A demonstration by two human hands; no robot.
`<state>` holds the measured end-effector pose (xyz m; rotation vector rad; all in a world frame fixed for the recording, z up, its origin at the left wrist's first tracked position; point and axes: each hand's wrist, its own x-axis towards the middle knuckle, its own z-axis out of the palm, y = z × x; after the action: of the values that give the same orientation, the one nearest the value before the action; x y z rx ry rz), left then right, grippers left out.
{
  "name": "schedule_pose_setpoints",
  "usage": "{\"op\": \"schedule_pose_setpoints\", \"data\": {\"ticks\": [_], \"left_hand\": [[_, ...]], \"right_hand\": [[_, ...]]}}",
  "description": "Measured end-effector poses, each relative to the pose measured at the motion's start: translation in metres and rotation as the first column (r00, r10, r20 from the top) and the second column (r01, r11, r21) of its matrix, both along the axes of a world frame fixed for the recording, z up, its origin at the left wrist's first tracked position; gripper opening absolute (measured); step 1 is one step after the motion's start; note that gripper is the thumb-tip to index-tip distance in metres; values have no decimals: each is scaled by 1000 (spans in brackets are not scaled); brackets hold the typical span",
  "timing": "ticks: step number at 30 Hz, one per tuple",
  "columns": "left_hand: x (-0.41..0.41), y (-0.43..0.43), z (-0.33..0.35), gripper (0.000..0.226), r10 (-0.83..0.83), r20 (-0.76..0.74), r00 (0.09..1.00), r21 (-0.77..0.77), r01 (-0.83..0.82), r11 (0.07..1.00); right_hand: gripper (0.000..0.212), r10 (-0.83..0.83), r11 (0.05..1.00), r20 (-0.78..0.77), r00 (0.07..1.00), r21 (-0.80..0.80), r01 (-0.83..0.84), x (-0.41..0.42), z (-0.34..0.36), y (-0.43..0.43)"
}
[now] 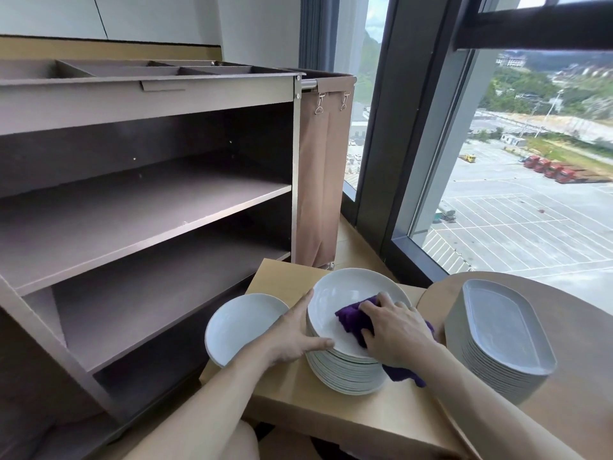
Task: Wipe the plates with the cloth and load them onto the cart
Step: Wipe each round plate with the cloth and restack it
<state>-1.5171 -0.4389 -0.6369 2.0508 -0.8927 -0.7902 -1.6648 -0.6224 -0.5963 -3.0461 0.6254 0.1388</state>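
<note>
1. Purple cloth (353, 318), soft, bunched in the right hand (394, 330), rests on the top plate (348, 298).
2. Straight-fingered, the left hand (293, 341) braces the stack (345, 373).
3. Plate seems slick, breakable: lift by opposite edges.

Two bare hands and forearms fill the lower middle of the frame. The left hand (292, 340) and the right hand (394, 330) are uncovered, wrists included. The left forearm (212, 400) is bare down to the bottom edge, and the right forearm (471, 393) is bare to the lower right. The fingernails are too small to judge.
</note>
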Motion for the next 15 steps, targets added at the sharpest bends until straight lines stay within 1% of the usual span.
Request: {"op": "schedule_pose_setpoints", "data": {"ticks": [2, 4, 6, 7, 8, 10, 12, 15], "left_hand": [[-4, 0, 7, 105, 4, 235, 972, 69, -20, 997], [-13, 1, 11, 78, -9, 426, 904, 44, -11, 999], [-25, 2, 12, 44, -49, 556, 830, -4, 61, 998], [-31, 4, 12, 31, -74, 598, 798, -9, 100, 995], [-37, 5, 12, 24, -105, 634, 767, 3, 133, 991], [-46, 6, 13, 24, -160, 694, 701, 65, 160, 985], [-51, 1, 20, 27, -210, 756, 619, 152, 146, 977], [-55, -10, 32, 24, -353, 816, 458, 324, 145, 935]], "right_hand": [[48, -24, 1000, 16, 1000, 18, 23, 0, -2, 2], [52, -32, 999, 23, 999, 35, 32, 1, -4, 3], [56, -22, 1000, 20, 1000, 22, 21, 3, -6, 3], [58, -18, 1000, 22, 1000, 10, 18, 4, -8, 2], [59, -17, 1000, 29, 999, -4, 17, 5, -9, 2], [59, -20, 999, 54, 998, -25, 21, 6, -11, 3], [56, -21, 999, 79, 997, -39, 24, 6, -13, 4], [52, -18, 998, 106, 994, -56, 24, 5, -13, 6]]}}
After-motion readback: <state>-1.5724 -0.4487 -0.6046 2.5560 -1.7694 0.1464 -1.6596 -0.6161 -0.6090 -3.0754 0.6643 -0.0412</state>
